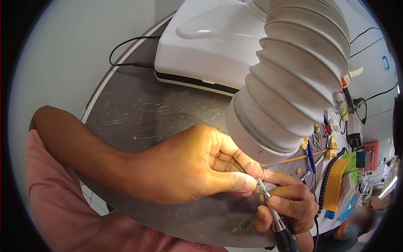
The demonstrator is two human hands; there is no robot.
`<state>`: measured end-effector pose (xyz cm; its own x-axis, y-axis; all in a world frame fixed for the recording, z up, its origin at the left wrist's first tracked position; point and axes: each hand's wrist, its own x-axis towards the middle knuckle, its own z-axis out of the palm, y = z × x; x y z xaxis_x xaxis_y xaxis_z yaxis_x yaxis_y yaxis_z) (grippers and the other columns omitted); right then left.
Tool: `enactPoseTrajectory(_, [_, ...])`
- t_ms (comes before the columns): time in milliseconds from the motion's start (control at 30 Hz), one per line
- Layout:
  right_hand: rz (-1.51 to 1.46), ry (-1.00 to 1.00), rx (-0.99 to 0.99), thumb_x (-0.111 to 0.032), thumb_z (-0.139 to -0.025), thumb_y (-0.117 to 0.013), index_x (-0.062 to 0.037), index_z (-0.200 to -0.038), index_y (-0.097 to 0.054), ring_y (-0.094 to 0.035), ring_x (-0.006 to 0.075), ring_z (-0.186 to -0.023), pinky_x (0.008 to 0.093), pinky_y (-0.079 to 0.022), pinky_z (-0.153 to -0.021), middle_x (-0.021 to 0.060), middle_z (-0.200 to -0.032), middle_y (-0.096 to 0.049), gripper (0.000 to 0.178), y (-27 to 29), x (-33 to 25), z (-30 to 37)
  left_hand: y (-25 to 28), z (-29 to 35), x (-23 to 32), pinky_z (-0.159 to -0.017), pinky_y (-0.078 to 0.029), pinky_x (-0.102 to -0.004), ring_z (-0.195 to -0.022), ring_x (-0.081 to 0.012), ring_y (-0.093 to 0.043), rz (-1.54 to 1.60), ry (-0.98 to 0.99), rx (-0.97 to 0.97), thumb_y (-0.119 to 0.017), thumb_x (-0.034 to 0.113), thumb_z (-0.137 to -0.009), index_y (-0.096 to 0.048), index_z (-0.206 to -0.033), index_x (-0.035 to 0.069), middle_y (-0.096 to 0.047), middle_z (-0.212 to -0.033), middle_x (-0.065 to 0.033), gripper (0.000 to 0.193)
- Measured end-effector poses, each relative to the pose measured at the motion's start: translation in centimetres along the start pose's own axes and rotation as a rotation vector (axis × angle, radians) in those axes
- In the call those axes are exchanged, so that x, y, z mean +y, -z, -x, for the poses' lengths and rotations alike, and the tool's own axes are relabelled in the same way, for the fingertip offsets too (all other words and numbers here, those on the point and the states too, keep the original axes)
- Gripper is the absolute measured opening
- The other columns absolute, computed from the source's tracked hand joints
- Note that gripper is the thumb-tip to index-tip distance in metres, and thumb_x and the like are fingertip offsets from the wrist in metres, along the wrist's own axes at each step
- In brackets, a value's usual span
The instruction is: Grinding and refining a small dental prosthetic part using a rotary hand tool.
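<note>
My left hand (184, 168) is closed in a pinch, thumb against forefinger, at the middle of the view. What sits between those fingertips is mostly hidden and too small to name. A silver and black rotary handpiece (278, 222) is gripped pen-like by my right hand (296, 203), just right of the left one. Its pale, pointed bur (261, 185) reaches the left thumb tip. Both hands meet above the dark, scratched tabletop (126, 105), under the mouth of a white ribbed hose (296, 80).
A white machine (210, 50) with a black cable stands at the back. To the right lie a blue-handled tool (311, 157), a thin wooden stick, pale cast pieces and several small tools. Farther right are a yellow perforated basket (337, 185), a red crate (371, 153) and another person (357, 224).
</note>
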<state>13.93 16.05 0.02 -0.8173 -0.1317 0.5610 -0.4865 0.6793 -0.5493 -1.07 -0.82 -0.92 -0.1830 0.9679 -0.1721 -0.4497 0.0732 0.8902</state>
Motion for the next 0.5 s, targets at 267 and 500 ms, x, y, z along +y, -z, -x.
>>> enactPoseTrajectory(267, [-0.006, 0.012, -0.003, -0.012, -0.077, -0.074, -0.0031, -0.098, -0.055, -0.067, 0.0350, -0.077, 0.0374, -0.058, -0.067, 0.0080, -0.074, -0.055, 0.029, -0.02, 0.09, 0.00, -0.08, 0.12, 0.29, -0.084, -0.049, -0.0274, -0.093, -0.0143, -0.063, 0.003, 0.047, 0.030, -0.068, 0.003, -0.083, -0.063, -0.102, -0.003, -0.067, -0.098, -0.0104, 0.021])
enactPoseTrajectory(500, [0.002, 0.002, -0.019, -0.013, -0.077, -0.074, -0.0035, -0.098, -0.055, -0.067, 0.0346, -0.075, 0.0378, -0.058, -0.067, 0.0077, -0.074, -0.055, 0.030, 0.01, 0.04, -0.20, -0.02, 0.05, 0.01, -0.083, -0.049, -0.0277, -0.092, -0.0137, -0.063, -0.036, 0.023, 0.034, -0.069, 0.004, -0.082, -0.065, -0.099, -0.002, -0.068, -0.096, -0.0086, 0.019])
